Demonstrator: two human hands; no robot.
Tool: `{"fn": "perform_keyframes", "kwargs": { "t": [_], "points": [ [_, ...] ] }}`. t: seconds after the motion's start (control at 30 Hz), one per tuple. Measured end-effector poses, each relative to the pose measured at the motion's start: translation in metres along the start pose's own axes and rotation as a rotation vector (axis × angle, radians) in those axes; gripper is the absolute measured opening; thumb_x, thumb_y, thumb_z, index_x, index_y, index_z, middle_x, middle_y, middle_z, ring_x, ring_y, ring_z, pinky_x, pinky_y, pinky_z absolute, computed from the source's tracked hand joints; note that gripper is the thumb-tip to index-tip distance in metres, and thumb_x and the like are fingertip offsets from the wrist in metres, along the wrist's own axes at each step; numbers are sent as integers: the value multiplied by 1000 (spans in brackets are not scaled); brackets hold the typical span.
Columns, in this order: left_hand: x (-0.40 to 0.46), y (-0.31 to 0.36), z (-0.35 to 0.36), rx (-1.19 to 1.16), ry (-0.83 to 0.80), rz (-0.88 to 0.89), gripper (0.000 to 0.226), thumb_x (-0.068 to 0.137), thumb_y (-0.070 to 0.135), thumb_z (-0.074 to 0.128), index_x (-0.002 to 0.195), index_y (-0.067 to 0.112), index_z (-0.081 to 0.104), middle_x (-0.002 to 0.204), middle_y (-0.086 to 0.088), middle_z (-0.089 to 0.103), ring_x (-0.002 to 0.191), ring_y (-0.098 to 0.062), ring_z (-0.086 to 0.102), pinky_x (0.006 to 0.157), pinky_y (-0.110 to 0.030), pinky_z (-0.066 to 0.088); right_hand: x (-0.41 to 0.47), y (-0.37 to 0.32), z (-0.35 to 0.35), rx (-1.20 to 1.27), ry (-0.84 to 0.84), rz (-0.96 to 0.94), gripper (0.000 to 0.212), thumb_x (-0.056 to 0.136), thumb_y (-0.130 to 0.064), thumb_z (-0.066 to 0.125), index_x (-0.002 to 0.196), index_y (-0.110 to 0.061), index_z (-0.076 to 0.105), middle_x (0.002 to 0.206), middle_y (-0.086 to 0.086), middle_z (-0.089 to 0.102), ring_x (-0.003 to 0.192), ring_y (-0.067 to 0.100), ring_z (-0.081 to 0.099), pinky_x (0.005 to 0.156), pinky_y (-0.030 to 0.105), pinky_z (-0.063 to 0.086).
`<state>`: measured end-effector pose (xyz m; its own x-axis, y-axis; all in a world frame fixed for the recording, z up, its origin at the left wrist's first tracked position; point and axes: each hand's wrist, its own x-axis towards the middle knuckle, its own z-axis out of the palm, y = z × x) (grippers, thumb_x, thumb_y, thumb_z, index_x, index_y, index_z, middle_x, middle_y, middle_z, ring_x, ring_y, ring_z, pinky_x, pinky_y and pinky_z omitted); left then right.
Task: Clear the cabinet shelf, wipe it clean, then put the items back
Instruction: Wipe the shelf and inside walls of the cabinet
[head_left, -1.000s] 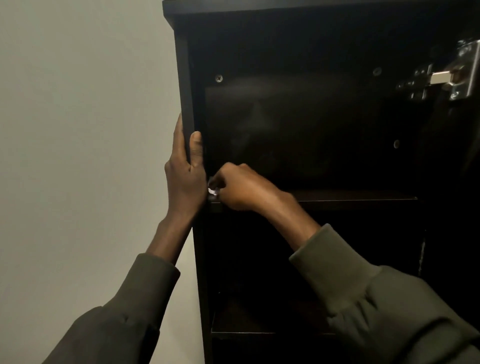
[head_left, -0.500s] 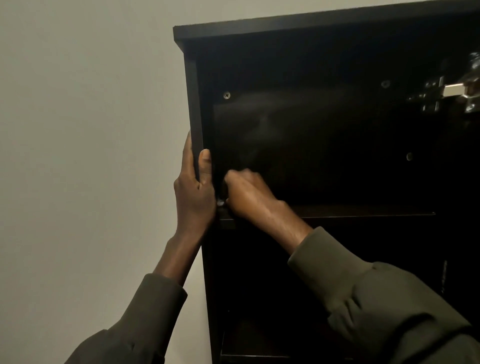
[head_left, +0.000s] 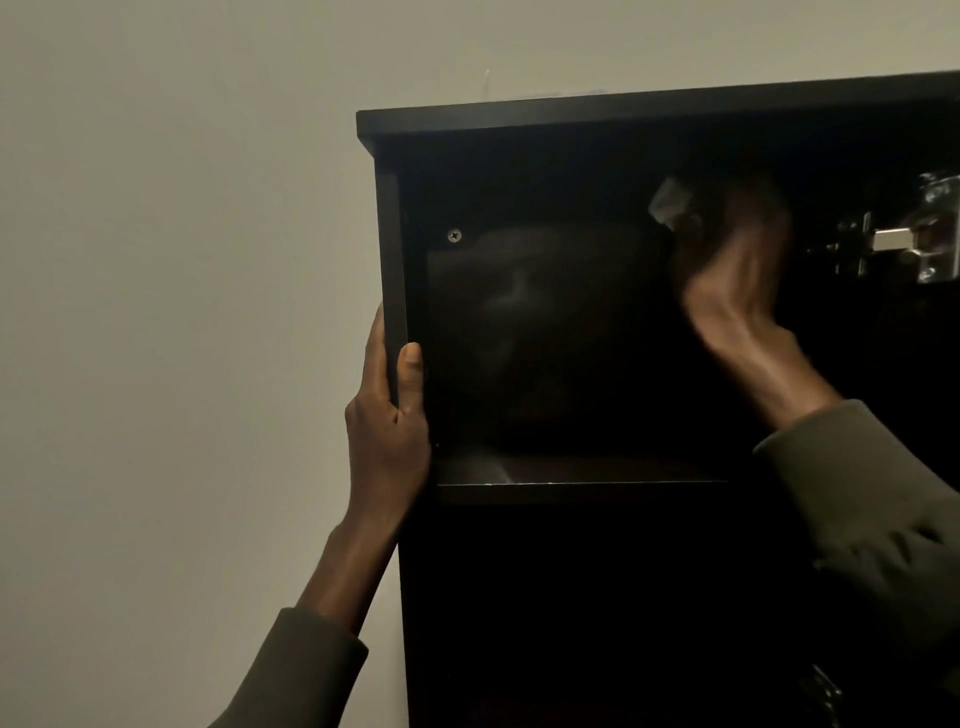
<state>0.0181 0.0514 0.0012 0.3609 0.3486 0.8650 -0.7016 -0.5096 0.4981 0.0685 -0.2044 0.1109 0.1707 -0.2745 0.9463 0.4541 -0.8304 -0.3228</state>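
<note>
Gripping: my left hand (head_left: 387, 436) clamps the cabinet (head_left: 392, 249) side panel, nine o'clock.
Right hand (head_left: 727, 254): blurred, pinching a white scrap (head_left: 670, 202), one o'clock.

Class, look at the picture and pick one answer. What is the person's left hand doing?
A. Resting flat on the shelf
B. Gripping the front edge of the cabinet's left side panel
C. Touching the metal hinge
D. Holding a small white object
B: the left hand wraps the left side panel, thumb on its inner face and fingers on the outside, clear of the shelf.
</note>
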Motion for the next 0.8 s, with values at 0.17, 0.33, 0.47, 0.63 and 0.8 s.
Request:
{"fn": "perform_keyframes", "kwargs": {
  "t": [0.17,0.33,0.47,0.63,0.8],
  "points": [
    [-1,1,2,6,-7,-13,60,93,49,32,150,27,29,137,29,32,122,9,35,89,10,26,-5,-22,24,75,-117,42,33,101,-16,44,125,-1,61,136,22,54,128,31,46,109,27,25],
    [-1,0,0,5,-23,2,57,97,45,32,150,26,28,138,26,35,121,14,33,92,9,27,-53,-80,43,251,-570,-331,34,86,7,56,119,2,64,124,25,56,114,36,52,83,15,30],
    [-1,2,0,5,-24,-5,52,101,38,34,150,24,29,140,21,39,120,11,36,91,10,27,-92,-97,55,163,-829,-542,25,94,-8,56,117,-11,65,116,10,62,107,23,60,82,15,35],
    [-1,1,0,0,-26,19,50,102,37,34,150,23,30,137,20,42,117,17,36,92,7,31,-100,-110,46,85,-1073,-449,12,97,-14,55,106,-16,61,94,-2,55,90,13,61,78,28,51],
    [-2,1,1,11,-16,22,50,103,35,34,150,21,30,145,13,42,121,15,35,94,6,31,-111,-111,39,42,-1191,-365,9,92,-12,61,96,-20,59,93,1,58,95,20,64,78,32,54]
  ]
}}
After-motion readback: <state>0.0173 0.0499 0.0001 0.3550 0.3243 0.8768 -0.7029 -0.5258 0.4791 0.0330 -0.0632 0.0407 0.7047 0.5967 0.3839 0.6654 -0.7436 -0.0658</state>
